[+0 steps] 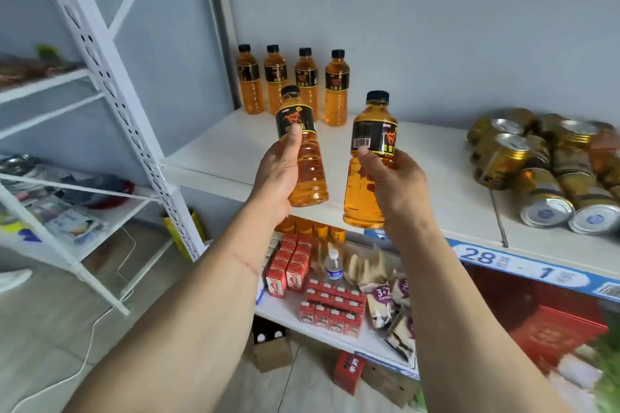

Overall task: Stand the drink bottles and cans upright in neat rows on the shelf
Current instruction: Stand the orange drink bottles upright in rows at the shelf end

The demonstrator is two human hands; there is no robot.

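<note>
Head view: four orange-drink plastic bottles [292, 82] upright at white shelf [214, 147] back; left hand [280, 178], right hand [396, 188] each grasping one more; gold cans [536, 171] heaped, uncountable.

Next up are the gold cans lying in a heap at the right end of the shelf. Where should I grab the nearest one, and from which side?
Probably grip the nearest can around its gold side wall, coming from above. It lies on its side with its silver end facing you, and a second can sits tight against its right, so a side approach looks blocked.
</note>
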